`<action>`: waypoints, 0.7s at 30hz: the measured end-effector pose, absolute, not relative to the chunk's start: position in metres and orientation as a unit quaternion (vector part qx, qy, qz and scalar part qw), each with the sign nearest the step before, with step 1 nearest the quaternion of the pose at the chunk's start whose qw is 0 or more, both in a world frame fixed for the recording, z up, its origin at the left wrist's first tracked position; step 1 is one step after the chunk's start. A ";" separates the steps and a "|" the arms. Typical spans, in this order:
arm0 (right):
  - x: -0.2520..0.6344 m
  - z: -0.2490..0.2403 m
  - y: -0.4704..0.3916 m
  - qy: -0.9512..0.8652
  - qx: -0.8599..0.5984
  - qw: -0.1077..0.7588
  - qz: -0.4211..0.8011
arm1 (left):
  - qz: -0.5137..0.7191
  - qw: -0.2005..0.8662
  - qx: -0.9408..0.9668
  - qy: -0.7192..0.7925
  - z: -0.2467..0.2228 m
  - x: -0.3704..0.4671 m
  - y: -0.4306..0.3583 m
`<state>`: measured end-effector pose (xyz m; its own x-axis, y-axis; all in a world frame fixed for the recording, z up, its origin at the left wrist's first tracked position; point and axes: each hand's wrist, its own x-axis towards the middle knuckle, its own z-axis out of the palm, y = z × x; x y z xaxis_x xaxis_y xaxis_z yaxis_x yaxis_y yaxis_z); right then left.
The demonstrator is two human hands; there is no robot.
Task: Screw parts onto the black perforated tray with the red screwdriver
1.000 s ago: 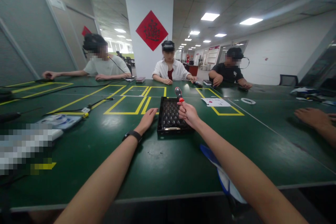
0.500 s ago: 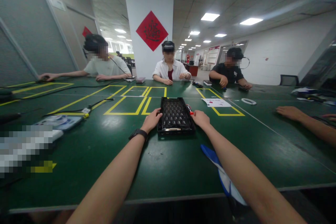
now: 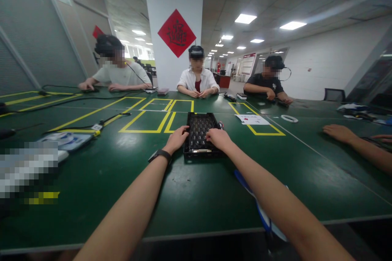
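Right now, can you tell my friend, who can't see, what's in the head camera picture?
A person's left hand touches the left edge of a black tray on a green table; the right hand is over its right side. Three people sit opposite.

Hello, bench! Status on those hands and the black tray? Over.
Left hand at left edge of black tray. Right hand over tray, hiding part. Tool handle beside tray's right edge.

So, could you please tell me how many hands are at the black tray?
2: the left hand at the left edge of the tray, and the right hand over its right part. I see no others there, though the right hand hides some of the tray.
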<state>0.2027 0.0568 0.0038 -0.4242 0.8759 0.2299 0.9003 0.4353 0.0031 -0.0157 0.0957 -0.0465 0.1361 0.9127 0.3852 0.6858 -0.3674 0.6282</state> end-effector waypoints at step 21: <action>0.217 0.013 0.042 -0.798 -0.341 0.301 0.394 | 0.365 0.143 0.748 0.536 -0.044 -0.014 0.093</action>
